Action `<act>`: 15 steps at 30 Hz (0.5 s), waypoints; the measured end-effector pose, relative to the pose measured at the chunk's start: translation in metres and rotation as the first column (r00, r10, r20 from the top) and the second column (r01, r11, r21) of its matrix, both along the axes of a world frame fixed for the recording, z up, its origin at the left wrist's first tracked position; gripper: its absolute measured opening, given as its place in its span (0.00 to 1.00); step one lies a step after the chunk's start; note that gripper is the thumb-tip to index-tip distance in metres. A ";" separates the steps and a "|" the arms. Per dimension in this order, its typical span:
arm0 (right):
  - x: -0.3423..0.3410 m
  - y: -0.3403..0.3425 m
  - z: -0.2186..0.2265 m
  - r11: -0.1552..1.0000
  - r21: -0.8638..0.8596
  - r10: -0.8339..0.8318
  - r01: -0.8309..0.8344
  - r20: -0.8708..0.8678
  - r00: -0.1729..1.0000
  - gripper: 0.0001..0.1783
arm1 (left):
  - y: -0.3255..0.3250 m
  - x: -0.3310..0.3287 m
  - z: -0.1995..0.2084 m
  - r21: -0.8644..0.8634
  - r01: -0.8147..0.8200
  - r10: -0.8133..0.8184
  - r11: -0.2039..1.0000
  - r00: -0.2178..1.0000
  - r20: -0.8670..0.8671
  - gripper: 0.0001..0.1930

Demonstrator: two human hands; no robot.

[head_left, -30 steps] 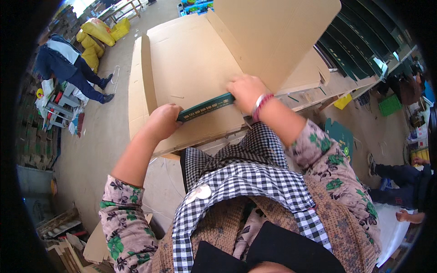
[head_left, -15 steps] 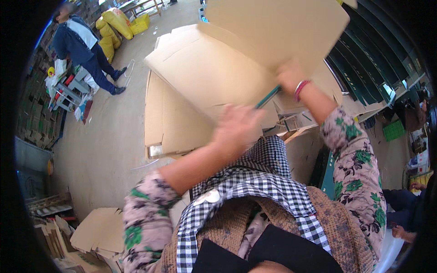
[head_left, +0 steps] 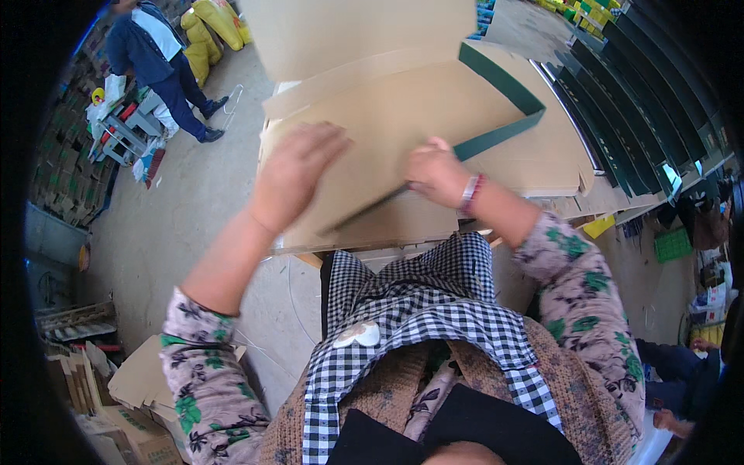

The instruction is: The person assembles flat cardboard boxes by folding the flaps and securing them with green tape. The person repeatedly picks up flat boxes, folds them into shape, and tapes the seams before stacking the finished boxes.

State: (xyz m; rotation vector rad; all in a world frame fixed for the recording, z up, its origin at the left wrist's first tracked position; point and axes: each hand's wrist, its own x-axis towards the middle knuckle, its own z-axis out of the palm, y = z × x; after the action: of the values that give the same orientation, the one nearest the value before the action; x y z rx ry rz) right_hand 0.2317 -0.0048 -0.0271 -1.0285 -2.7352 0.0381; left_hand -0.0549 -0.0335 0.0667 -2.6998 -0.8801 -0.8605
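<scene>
A flat brown cardboard box (head_left: 364,85) lies spread on the worktable, its large flap (head_left: 356,27) standing up at the far side. On it a long dark green strip (head_left: 497,138) bends at a corner and runs toward me. My right hand (head_left: 436,172) is closed around this strip near the middle of the cardboard; the strip's blurred near end sticks out to the left of the fist. My left hand (head_left: 302,174) hovers over the left side of the cardboard, fingers stretched out, holding nothing.
Dark green panels (head_left: 628,108) stand in rows at the right. More cardboard (head_left: 527,167) lies under the box. A person (head_left: 163,70) stands at the far left beside a grey stool (head_left: 132,128). Flattened cartons (head_left: 143,380) are piled at lower left; another person (head_left: 682,380) sits at lower right.
The box has turned and lies flatter on the table. My left hand has moved left, away from the strip. My right hand has come nearer and left, and the bent green strip now shows.
</scene>
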 end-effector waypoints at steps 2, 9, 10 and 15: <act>0.054 -0.011 0.015 0.998 -0.048 0.050 -0.047 0.057 0.997 0.11 | 0.025 -0.031 -0.003 0.238 -0.222 0.302 0.945 0.872 -0.385 0.23; 0.140 -0.062 0.026 0.989 -0.104 -0.090 0.106 0.147 0.985 0.21 | 0.078 -0.027 -0.043 0.328 -0.108 0.333 0.938 0.537 -0.775 0.18; 0.144 -0.061 0.025 0.991 -0.117 -0.057 0.066 0.086 0.995 0.21 | 0.082 -0.017 -0.040 0.243 -0.137 0.278 0.960 0.501 -0.820 0.14; 0.149 -0.047 0.019 0.859 -0.117 -0.482 0.499 0.145 0.864 0.11 | 0.061 0.032 -0.039 -0.209 -0.319 0.197 0.924 0.868 -0.455 0.06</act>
State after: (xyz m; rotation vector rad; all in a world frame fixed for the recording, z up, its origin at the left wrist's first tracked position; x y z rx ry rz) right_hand 0.3805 -0.0522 -0.0080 -1.7962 -2.5003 0.1097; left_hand -0.0230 0.0279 0.0280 -2.7315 -1.2915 -0.0771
